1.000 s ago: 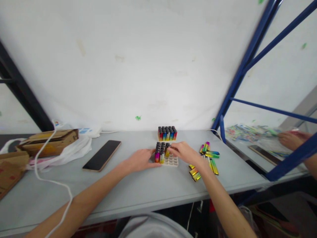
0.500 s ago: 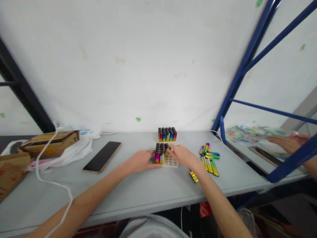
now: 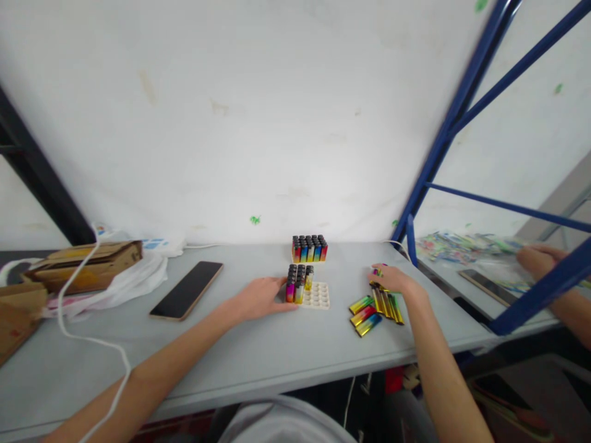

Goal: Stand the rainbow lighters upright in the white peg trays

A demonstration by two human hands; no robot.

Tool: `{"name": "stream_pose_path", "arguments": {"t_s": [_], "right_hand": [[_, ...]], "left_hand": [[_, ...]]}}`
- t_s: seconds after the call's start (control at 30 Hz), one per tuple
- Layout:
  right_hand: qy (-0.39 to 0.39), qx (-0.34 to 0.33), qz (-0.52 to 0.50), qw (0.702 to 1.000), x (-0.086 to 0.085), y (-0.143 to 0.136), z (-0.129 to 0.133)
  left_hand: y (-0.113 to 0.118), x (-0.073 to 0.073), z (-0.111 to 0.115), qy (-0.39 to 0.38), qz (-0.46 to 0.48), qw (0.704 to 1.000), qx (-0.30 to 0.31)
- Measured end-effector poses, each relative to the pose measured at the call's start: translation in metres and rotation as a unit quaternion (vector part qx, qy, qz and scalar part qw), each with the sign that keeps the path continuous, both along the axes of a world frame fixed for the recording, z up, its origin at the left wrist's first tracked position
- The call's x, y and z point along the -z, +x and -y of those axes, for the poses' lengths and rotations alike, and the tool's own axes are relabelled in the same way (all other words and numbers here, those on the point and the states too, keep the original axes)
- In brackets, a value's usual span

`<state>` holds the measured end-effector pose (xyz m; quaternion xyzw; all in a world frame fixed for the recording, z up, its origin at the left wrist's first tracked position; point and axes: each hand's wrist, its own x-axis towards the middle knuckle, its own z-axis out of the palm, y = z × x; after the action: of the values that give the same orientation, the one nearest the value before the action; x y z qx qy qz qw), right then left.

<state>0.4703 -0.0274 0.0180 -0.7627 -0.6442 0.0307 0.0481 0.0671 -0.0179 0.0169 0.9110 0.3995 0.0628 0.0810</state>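
Note:
My left hand [image 3: 262, 299] is closed around the left side of a white tray [image 3: 318, 296] with round holes, thumb along the front and fingers behind. Several black-topped lighters [image 3: 296, 284] stand upright in the tray's left part, next to this hand. The holes on the right show no lighters. Over to the right, my right hand [image 3: 392, 279] reaches into loose shiny lighter sleeves [image 3: 386, 304], its fingers bent down around a purple-green one. Its fingertips are partly hidden. Nearer the front lie a few more sleeves [image 3: 364, 316], green, red and blue.
A full block of lighters [image 3: 309, 249] stands near the wall. On the left are a phone [image 3: 187, 291], a cardboard box [image 3: 87, 267], plastic bags and a white cable [image 3: 90, 336]. Blue metal posts [image 3: 427, 154] rise on the right; another person's hand [image 3: 538, 261] works beyond them.
My right hand has left the tray and moved right to the loose sleeves. A yellowish lighter it was touching now stands in the tray. My left hand stays at the tray.

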Motion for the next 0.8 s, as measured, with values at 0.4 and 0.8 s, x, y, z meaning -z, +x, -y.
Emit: {"name": "stream_pose_path", "arguments": {"t_s": [0.4,0.8], "right_hand": [[0.108,-0.075,-0.049,0.99,0.007,-0.023,-0.02],[0.136,-0.178,-0.509,0.831,-0.02,-0.073,-0.005]], "left_hand": [[0.0,0.003,-0.002,0.003,0.008,1.0,-0.001],[-0.001,0.003,-0.001,0.008,0.002,1.0,-0.001]]}}
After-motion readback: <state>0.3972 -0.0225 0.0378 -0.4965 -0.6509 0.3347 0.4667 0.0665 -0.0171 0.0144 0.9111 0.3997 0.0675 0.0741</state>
